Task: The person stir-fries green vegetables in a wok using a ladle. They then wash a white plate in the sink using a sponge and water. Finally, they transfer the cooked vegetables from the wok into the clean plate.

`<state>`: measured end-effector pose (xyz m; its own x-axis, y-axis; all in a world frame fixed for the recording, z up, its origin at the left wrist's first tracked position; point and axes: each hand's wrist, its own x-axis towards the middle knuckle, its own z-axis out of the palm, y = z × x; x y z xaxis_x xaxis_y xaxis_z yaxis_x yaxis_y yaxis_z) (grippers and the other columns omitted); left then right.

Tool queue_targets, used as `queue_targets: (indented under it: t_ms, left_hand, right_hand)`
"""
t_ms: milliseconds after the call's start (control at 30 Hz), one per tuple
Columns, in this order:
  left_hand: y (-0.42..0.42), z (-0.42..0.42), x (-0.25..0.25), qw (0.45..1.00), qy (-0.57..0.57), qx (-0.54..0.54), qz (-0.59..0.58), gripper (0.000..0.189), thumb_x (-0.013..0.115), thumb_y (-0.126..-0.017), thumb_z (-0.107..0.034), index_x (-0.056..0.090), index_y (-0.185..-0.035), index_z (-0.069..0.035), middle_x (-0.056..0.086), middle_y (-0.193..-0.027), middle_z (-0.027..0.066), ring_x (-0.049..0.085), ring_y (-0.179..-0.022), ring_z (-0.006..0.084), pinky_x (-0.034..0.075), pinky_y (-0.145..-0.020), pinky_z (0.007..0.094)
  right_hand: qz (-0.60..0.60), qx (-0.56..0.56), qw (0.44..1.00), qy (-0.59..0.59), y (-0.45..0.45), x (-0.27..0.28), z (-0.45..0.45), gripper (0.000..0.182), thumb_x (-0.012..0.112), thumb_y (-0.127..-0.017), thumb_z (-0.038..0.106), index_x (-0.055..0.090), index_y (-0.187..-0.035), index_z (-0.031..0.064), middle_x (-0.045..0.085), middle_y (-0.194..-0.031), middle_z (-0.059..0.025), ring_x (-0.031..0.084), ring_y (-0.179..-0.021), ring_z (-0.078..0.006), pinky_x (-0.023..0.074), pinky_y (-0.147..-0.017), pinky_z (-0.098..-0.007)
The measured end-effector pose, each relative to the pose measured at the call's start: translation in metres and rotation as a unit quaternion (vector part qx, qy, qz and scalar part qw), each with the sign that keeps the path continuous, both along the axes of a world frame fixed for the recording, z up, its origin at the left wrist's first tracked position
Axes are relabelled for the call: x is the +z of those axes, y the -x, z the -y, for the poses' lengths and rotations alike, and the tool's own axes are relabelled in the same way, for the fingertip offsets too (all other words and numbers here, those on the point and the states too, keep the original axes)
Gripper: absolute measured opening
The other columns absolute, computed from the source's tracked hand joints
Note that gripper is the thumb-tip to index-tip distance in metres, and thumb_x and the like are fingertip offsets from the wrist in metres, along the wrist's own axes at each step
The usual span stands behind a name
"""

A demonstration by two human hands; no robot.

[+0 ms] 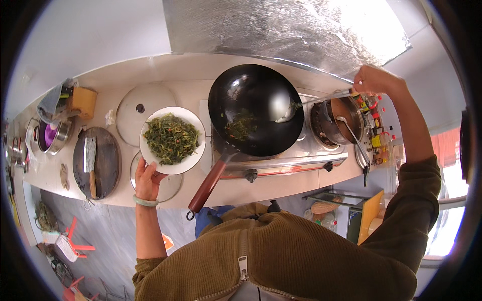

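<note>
My left hand (148, 180) grips the near rim of a white plate (199, 150) heaped with cooked chopped greens (171, 139) and flecks of red. Right of it, a black wok (252, 86) rests on the gas stove, its reddish wooden handle (209, 184) pointing toward me. A small clump of greens (241, 126) lies in the wok's bottom. Raised at the far right, my right hand (378, 81) holds the end of a long-handled metal spatula (320, 98). The blade end of that spatula is inside the wok, against its right side.
A pot (340, 113) with a ladle (352, 129) sits on the right burner, beside several seasoning bottles (380, 141). At left, a cleaver (90, 154) lies on a round chopping board (109, 161). Glass lids (131, 101) lie behind and under the plate. Foil (263, 30) covers the wall behind.
</note>
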<state>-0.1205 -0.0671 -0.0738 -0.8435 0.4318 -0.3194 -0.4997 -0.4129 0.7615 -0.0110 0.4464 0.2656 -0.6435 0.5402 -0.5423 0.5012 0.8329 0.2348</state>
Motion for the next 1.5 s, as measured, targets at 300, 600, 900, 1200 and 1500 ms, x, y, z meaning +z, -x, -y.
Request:
queue_targets:
  t_ms: [300, 600, 900, 1200, 1500]
  left_hand:
    - [-0.004, 0.002, -0.012, 1.000, 0.005, -0.022, 0.022, 0.045, 0.049, -0.091, -0.004, 0.040, -0.136, -0.006, 0.061, -0.116, 0.0126, 0.066, -0.098, 0.0244, 0.060, -0.076, 0.0391]
    - [0.007, -0.020, -0.008, 0.999, 0.022, -0.037, 0.026, 0.048, 0.048, -0.091, -0.004, 0.036, -0.137, -0.003, 0.062, -0.114, 0.0137, 0.066, -0.093, 0.0244, 0.060, -0.075, 0.0376]
    - [0.017, -0.025, -0.019, 0.997, 0.013, -0.066, 0.027, 0.044, 0.050, -0.091, -0.004, 0.040, -0.134, -0.003, 0.061, -0.115, 0.0119, 0.066, -0.095, 0.0245, 0.059, -0.079, 0.0402]
    - [0.016, -0.034, -0.026, 0.997, 0.004, -0.072, 0.040, 0.044, 0.048, -0.092, -0.004, 0.040, -0.136, -0.007, 0.063, -0.111, 0.0112, 0.067, -0.092, 0.0236, 0.059, -0.077, 0.0381]
    - [0.004, -0.024, -0.018, 0.996, -0.006, -0.070, 0.051, 0.046, 0.047, -0.092, -0.004, 0.037, -0.137, -0.004, 0.061, -0.115, 0.0134, 0.067, -0.094, 0.0248, 0.060, -0.076, 0.0376]
  right_hand:
    - [-0.026, -0.066, 0.974, 0.214, -0.037, -0.128, -0.052, 0.025, 0.057, -0.082, 0.026, 0.069, -0.080, 0.0042, 0.060, -0.061, -0.0033, 0.056, -0.055, -0.0107, 0.0481, -0.053, -0.0264]
    - [-0.218, 0.045, 0.953, 0.204, -0.024, -0.162, -0.056, 0.023, 0.062, -0.081, 0.026, 0.071, -0.084, 0.0052, 0.063, -0.066, -0.0045, 0.055, -0.061, -0.0110, 0.0457, -0.059, -0.0289]
    - [-0.222, 0.056, 0.961, 0.152, 0.000, -0.114, -0.018, 0.022, 0.070, -0.077, 0.026, 0.073, -0.085, 0.0065, 0.066, -0.069, -0.0056, 0.058, -0.064, -0.0120, 0.0465, -0.064, -0.0275]
    - [-0.231, 0.031, 0.947, 0.222, -0.007, -0.075, -0.005, 0.019, 0.069, -0.079, 0.018, 0.071, -0.085, -0.0001, 0.064, -0.068, -0.0016, 0.054, -0.065, -0.0063, 0.0437, -0.060, -0.0240]
    - [-0.233, 0.228, 0.940, 0.101, 0.017, -0.060, 0.113, 0.019, 0.069, -0.081, 0.023, 0.069, -0.087, 0.0042, 0.065, -0.075, -0.0104, 0.062, -0.068, -0.0224, 0.0475, -0.066, -0.0336]
